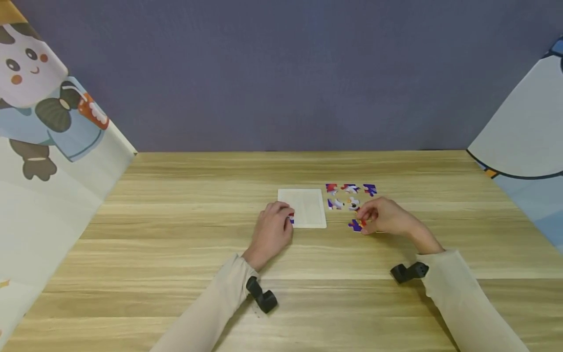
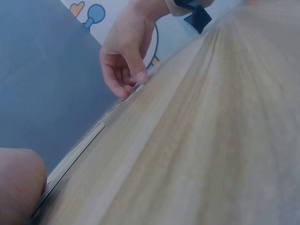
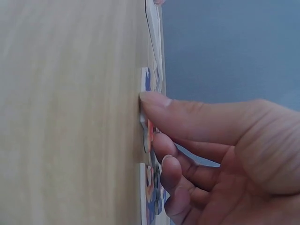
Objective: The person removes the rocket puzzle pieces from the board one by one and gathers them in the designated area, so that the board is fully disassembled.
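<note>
My left hand (image 1: pixel 271 231) rests over the lower left corner of a pale square puzzle tray (image 1: pixel 308 208). A red and purple puzzle piece (image 1: pixel 292 219) shows beside its fingertips; whether they grip it is hidden. In the left wrist view only a rounded part of that hand (image 2: pixel 21 183) meets the tray's edge. My right hand (image 1: pixel 387 216), right of the tray, pinches a purple puzzle piece with red and yellow (image 1: pixel 355 225) low at the table. The right wrist view has its thumb against the piece's edge (image 3: pixel 145 77), the other fingers curled behind.
Several loose puzzle pieces (image 1: pixel 350 188) lie in rows right of the tray, one with a white bird-like face (image 1: pixel 353 203) close to the right hand. All sit on a wood-grain table (image 1: pixel 198 205). A dark blue-grey wall (image 1: pixel 299 78) rises behind; printed cartoon panels (image 1: pixel 39 98) flank the sides.
</note>
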